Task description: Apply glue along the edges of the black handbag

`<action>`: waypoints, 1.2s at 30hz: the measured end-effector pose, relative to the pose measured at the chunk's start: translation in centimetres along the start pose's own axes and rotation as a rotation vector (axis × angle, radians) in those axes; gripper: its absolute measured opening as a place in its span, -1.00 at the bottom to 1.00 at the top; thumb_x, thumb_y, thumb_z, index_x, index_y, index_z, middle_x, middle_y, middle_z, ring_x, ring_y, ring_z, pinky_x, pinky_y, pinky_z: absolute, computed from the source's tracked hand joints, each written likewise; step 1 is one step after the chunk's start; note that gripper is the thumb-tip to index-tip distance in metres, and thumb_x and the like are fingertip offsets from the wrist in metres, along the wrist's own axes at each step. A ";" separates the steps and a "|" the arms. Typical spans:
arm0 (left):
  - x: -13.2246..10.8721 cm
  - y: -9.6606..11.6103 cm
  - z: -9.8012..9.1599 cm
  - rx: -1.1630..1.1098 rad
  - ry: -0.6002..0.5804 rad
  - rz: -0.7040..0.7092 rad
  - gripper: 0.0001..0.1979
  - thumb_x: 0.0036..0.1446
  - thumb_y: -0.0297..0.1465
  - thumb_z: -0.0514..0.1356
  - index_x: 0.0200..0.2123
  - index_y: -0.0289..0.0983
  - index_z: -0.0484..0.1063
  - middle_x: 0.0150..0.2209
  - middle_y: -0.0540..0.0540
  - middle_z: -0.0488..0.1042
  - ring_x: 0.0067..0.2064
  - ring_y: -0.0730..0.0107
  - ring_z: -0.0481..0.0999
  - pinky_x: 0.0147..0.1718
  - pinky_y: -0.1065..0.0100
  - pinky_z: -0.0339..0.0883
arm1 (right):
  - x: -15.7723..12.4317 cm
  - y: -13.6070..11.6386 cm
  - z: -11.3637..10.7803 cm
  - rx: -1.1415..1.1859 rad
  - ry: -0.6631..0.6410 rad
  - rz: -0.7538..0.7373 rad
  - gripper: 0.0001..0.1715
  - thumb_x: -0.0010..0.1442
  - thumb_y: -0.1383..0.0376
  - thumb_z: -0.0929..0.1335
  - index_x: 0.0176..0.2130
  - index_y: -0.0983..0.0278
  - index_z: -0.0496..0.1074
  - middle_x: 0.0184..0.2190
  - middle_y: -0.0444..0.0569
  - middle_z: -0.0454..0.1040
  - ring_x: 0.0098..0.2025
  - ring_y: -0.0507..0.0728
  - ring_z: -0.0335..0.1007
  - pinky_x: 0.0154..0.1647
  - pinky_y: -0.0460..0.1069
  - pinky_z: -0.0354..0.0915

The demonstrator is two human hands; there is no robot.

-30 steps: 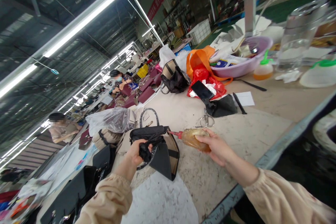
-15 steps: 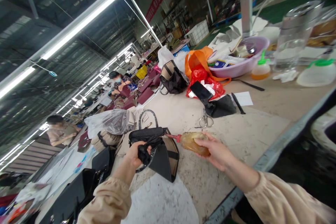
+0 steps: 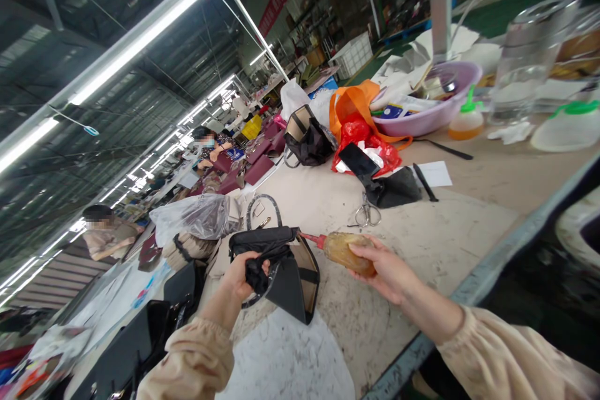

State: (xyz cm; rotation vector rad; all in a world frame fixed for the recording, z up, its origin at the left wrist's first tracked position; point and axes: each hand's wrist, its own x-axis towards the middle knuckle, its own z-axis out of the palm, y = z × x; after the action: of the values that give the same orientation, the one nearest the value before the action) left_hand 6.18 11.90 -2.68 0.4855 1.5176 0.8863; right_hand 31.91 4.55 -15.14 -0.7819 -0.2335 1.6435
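My left hand (image 3: 244,276) is closed around bunched black lining of a black handbag (image 3: 291,284), which lies on the table in front of me. The bag's beige inner side shows at its right, and a looped handle (image 3: 262,203) sticks up behind it. In my right hand (image 3: 379,269) is a yellowish squeeze bottle (image 3: 344,251), lying nearly level. Its thin red nozzle points left, the tip at the bag's upper right edge; whether it touches cannot be made out. Scissors (image 3: 367,215) lie just beyond the bottle.
Behind the scissors are a phone (image 3: 359,160), a black pouch (image 3: 398,189) and a red plastic bag (image 3: 355,131). A purple basin (image 3: 422,125) and a glue bottle (image 3: 465,119) stand at the back right. More black bags (image 3: 126,340) lie at left. Two people sit farther off.
The bottle's nozzle has tilted up slightly, its tip rising a little along the bag's edge. My left hand keeps its hold on the lining.
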 end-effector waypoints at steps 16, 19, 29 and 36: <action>0.2 -0.1 -0.4 -0.012 -0.004 -0.006 -0.88 0.03 -0.56 0.01 -0.52 -0.48 0.23 -0.54 -0.22 0.25 -0.54 0.48 0.22 -0.61 0.50 0.20 | -0.2 0.3 0.0 0.054 -0.041 0.072 -0.53 -0.11 0.27 0.53 -0.22 0.15 0.29 -0.23 -0.06 0.45 -0.26 0.15 0.40 -0.41 -0.04 0.38; 0.1 -0.1 -0.4 -0.020 -0.005 -0.010 -0.89 0.04 -0.55 0.01 -0.51 -0.46 0.21 -0.53 -0.23 0.25 -0.54 0.48 0.22 -0.62 0.50 0.20 | -0.1 0.4 -0.1 0.057 -0.033 0.064 -0.51 -0.12 0.27 0.53 -0.22 0.15 0.29 -0.24 -0.07 0.45 -0.26 0.16 0.40 -0.42 -0.04 0.38; 0.1 -0.1 -0.4 -0.024 0.016 -0.028 -0.90 0.05 -0.54 0.02 -0.48 -0.48 0.22 -0.53 -0.22 0.25 -0.54 0.47 0.24 -0.62 0.48 0.23 | -0.2 0.3 0.5 0.058 -0.027 0.083 -0.52 -0.12 0.30 0.51 -0.22 0.17 0.27 -0.27 -0.06 0.45 -0.31 0.14 0.40 -0.47 -0.06 0.37; 0.0 -0.1 -0.6 -0.031 0.021 -0.024 -0.92 0.04 -0.56 0.02 -0.47 -0.48 0.22 -0.52 -0.23 0.25 -0.54 0.47 0.24 -0.62 0.48 0.24 | -0.3 0.1 0.7 0.077 -0.029 0.079 -0.54 -0.08 0.30 0.49 -0.20 0.16 0.26 -0.19 -0.06 0.44 -0.24 0.15 0.40 -0.41 -0.05 0.38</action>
State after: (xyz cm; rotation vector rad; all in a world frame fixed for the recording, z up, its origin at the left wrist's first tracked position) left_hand 5.65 11.65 -2.78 0.4361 1.5231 0.8979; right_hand 31.43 4.47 -14.59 -0.7169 -0.1602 1.7286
